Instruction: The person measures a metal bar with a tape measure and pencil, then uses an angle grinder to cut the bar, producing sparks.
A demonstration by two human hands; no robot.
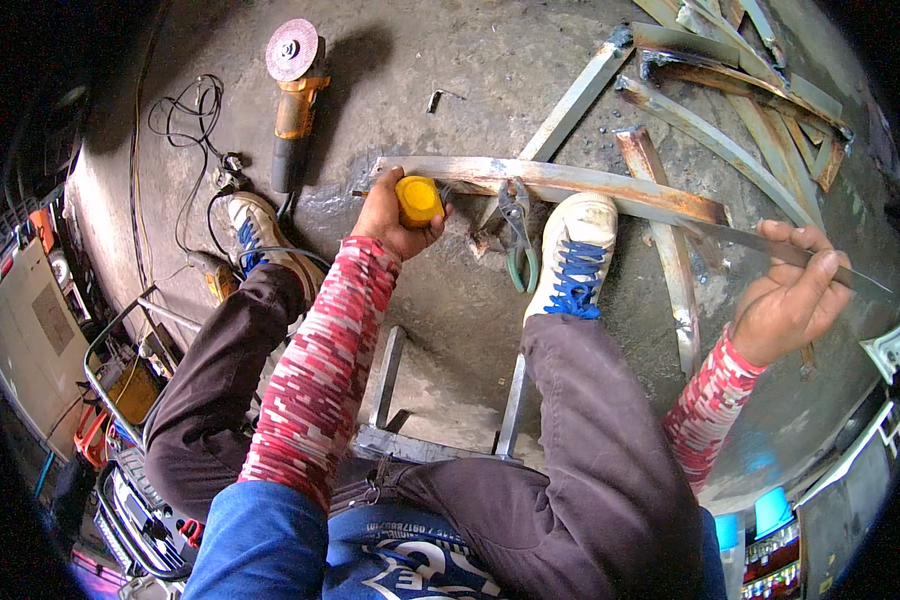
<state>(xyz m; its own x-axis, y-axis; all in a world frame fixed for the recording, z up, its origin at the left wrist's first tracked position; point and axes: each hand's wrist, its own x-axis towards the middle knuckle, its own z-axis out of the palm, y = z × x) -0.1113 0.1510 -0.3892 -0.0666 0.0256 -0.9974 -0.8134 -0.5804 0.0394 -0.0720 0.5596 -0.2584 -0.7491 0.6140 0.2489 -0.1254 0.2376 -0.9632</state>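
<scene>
Rust-streaked steel dominates my head-camera feed: a long metal bar (630, 192) lies across the concrete floor (410, 60), running from 11 o'clock of centre round to 2, its near edge overlapped by the toe of the right shoe (578, 250). At 11 o'clock, the left hand (385, 222) I follow is at the bar's left end, fingers curled closed around a yellow tape measure (419, 202). Out at 3 o'clock, the right hand (788, 302) has thumb and fingers pinched together on a thin grey strip (740, 239) that reaches past the bar's right end; whether it is the tape's own blade I cannot tell from here.

By my reading, this is a measuring or checking step, and the next move calls for a steady left end and the strip lined up along the steel before any reading or mark.

The left forearm rises from 7 o'clock, the wrist close beside the bar. The right arm swings wide, partly hidden by the knee, its forearm pointing toward 1 o'clock. Green-handled pliers (517, 235) rest against the bar between 1 and 2 o'clock; an angle grinder (295, 112) sits near 11, well apart from both hands.
</scene>
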